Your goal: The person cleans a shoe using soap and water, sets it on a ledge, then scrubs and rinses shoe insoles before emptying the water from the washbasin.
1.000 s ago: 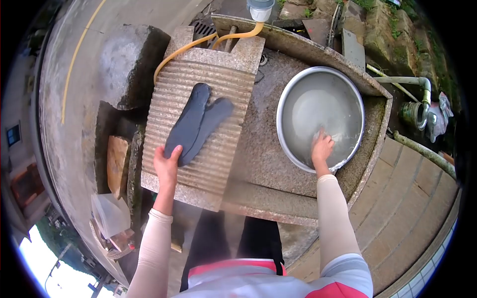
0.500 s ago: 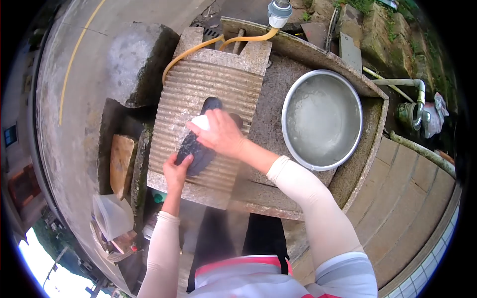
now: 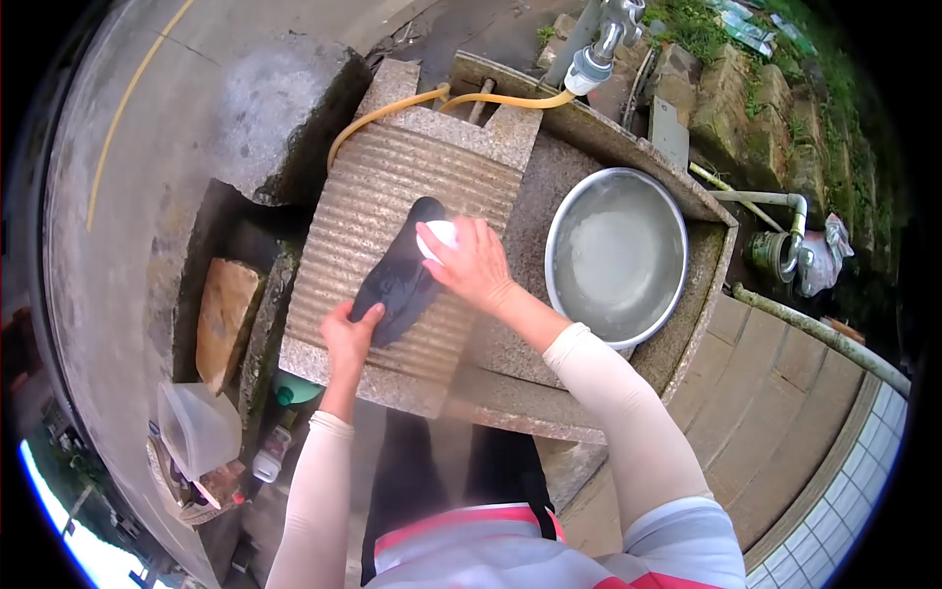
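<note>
Two dark insoles [image 3: 394,280] were laid across a ribbed slab [image 3: 329,265]

Both insoles were overlapped, the upper one slanted from near left to far right, directly between the two hands. Their near end was pinched by the left hand [image 3: 350,329], its thumb pressed on top. By the right hand [image 3: 476,265], just to the right of their far half, a white piece [image 3: 439,236] was gripped between thumb and bent fingers; its underside was hidden, so firm contact could not be told.

The insoles were seen as flat, long and rounded at the far tip, with a wet-looking sheen. The slab was formed of speckled, stone-like material, crossed by parallel ridges. To the right, a round metal basin [image 3: 620,173] was set in a rough-walled trough [image 3: 530,420]. A smooth yellow hose [image 3: 510,100] was stretched along the far side.
</note>
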`<state>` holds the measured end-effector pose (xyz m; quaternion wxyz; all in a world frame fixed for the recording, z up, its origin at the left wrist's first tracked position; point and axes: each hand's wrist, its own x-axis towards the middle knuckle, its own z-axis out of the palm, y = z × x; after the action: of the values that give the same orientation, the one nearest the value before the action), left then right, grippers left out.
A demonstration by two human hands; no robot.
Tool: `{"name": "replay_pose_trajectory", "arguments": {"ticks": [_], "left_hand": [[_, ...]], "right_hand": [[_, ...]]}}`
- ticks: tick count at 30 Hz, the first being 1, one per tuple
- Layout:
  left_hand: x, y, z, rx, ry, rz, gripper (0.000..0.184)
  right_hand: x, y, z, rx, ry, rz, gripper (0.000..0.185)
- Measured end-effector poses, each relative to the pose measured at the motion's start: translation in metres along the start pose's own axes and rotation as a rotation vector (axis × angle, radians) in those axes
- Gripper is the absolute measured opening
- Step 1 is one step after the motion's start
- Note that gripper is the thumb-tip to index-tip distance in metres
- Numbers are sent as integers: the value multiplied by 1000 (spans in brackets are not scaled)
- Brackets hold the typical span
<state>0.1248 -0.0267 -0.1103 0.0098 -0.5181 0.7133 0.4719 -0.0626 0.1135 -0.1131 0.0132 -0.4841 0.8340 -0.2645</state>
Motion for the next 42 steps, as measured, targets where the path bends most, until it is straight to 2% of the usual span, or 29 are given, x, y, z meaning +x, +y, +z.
{"name": "replay_pose_trajectory", "arguments": {"ticks": [3,5,6,7,9,14,17,20,23,27,28,29,33,35,36,37,38,39,41,42], "left_hand": [[-3,14,-5,127,35,19,33],[0,-3,2,89,53,62,32],[1,-5,3,65,47,41,31],[2,-8,5,62,64,41,31],[4,-17,9,46,90,70,30],[-2,0,3,61,102,61,31],[-5,6,2,51,104,52,32],[-6,3,2,61,99,60,33],[0,-5,6,77,101,92,34],[3,-12,8,67,97,113,32],[3,-12,8,47,84,106,32],[3,-13,7,29,72,99,32],[-3,-1,1,34,94,97,30],[-5,9,-5,-19,18,51,31],[3,-12,7,56,56,99,32],[-4,-3,2,94,89,100,33],[-7,3,-5,61,47,99,34],[-12,13,-15,46,14,66,37],[0,-12,3,88,-17,95,41],[1,-12,-1,41,-70,70,42]], "right_hand": [[1,-17,-1,-80,-8,114,56],[0,-32,2,-204,6,87,60],[0,-38,0,-257,-92,117,62],[5,-43,-9,-274,-95,89,61],[6,-43,-15,-261,-184,83,62],[7,-52,-17,-318,-242,100,65],[18,-58,-26,-290,-377,149,63],[38,-73,-27,-211,-386,197,61],[39,-89,-8,-90,-221,11,59],[24,-96,10,-70,-278,-193,60],[24,-88,5,-148,-186,-311,60],[27,-79,1,-122,-218,-274,57],[58,-18,-18,-392,-230,77,51],[63,3,-33,-438,-401,314,52],[57,1,-46,-461,-374,313,45],[45,0,-50,-352,-238,313,45],[36,-10,-55,-286,-250,355,49],[12,-7,-44,-200,-167,312,56],[-24,-27,-46,-18,-198,477,64],[-48,-27,-43,89,-208,479,71]]}}
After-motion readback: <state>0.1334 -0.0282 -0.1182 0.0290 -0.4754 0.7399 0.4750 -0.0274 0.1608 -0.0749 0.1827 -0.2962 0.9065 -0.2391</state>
